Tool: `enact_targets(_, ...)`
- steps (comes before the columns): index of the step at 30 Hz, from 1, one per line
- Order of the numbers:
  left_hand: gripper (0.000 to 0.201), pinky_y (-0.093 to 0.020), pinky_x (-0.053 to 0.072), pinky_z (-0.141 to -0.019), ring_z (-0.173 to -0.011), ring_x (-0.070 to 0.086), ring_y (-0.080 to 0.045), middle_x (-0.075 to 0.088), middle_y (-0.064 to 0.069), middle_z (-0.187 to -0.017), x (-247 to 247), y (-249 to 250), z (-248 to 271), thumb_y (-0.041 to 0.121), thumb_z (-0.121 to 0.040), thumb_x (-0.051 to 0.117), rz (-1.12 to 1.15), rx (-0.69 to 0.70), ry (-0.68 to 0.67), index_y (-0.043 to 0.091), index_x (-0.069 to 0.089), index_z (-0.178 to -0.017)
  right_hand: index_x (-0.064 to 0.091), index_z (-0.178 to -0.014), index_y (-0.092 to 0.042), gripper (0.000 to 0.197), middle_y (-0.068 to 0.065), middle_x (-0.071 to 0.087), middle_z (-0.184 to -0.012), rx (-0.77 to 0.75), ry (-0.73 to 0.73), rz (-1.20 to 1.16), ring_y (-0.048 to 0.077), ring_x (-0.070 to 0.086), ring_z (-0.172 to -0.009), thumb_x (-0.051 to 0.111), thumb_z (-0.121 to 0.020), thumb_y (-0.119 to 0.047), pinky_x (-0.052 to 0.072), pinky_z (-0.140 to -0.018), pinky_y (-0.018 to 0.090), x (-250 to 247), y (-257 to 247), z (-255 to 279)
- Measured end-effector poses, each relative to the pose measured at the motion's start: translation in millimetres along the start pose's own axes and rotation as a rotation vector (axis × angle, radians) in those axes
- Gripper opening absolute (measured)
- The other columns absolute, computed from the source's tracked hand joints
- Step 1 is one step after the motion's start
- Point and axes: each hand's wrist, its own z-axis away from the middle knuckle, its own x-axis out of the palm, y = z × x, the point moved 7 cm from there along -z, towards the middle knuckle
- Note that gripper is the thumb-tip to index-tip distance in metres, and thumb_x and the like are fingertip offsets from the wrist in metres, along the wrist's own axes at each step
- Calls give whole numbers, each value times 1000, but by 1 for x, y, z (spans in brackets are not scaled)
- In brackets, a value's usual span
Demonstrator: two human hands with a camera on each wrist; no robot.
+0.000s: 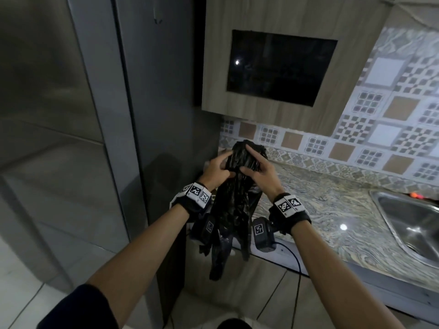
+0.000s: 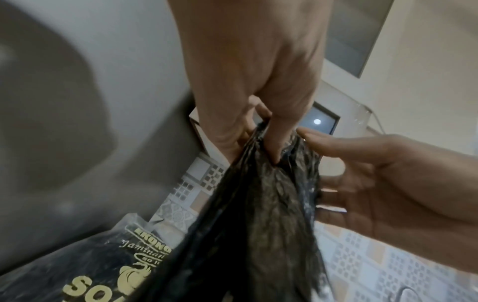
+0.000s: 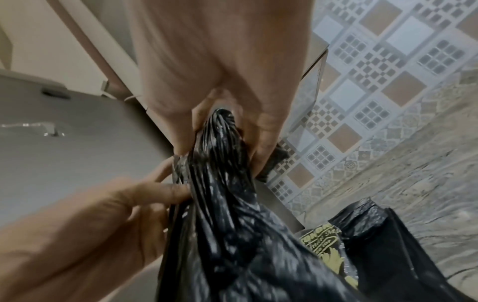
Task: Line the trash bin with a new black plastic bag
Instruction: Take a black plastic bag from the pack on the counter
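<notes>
Now both hands work the crumpled black bag (image 1: pixel 237 176) above the tabletop (image 1: pixel 332 210): left hand (image 1: pixel 217 170) pinching, right hand (image 1: pixel 257 170) gripping its top.

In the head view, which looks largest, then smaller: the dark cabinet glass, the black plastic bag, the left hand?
1. dark cabinet glass
2. black plastic bag
3. left hand

The glass lies farther off, so apparent order only.

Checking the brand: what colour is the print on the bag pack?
Gold on the black bag pack, clearest in the left wrist view.
</notes>
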Motion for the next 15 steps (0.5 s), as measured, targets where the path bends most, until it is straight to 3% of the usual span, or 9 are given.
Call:
enact_targets(2,71,-36,50,-100,-119,58,-21,61,-9,-131,-11,9,8,-11,-78,65,29,26,37,17,47,-140,56,-134,-28,58,3,61,-128,-2,53,1,14,62,-110,65,-86,3,56,-87,22,2,-4,-4)
enact_targets(5,64,-28,53,-91,-105,63,-17,64,-9,-119,-29,25,18,-15,-79,61,69,111,120,17,52,-134,66,-122,-26,50,1,64,-124,13,167,-48,19,61,-115,64,-84,6,55,-96,37,-3,-3,-9)
enact_targets(6,63,-27,55,-86,-99,65,-16,67,-11,-115,-34,29,20,-15,-79,60,80,139,144,19,53,-131,67,-120,-25,49,-1,65,-121,10,209,-59,20,62,-114,63,-84,7,54,-97,38,-7,-2,-10)
enact_targets(7,62,-27,57,-81,-92,66,-17,69,-14,-109,-37,31,22,-15,-80,59,81,157,167,22,54,-129,68,-118,-23,47,-3,65,-116,9,249,-61,20,63,-112,62,-84,8,55,-95,35,-12,-2,-10)
enact_targets(9,58,-39,58,-79,-86,68,-26,70,-20,-100,-40,35,23,-13,-82,56,57,180,212,26,55,-125,69,-117,-21,45,-7,65,-109,7,310,-51,17,64,-105,60,-85,10,56,-90,30,-19,-1,-10)
enact_targets(11,55,-48,57,-86,-94,68,-31,70,-20,-104,-36,38,25,-12,-84,53,32,200,223,27,55,-123,69,-117,-21,45,-2,65,-116,-3,312,-32,15,63,-104,57,-86,10,56,-91,31,-21,-3,-9)
enact_targets(15,69,-23,43,-106,-128,50,-10,49,1,-143,-6,38,27,7,-83,70,-29,236,21,29,43,-142,67,-121,-19,44,1,64,-122,-17,263,7,16,59,-115,49,-92,9,53,-98,32,-21,4,-4)
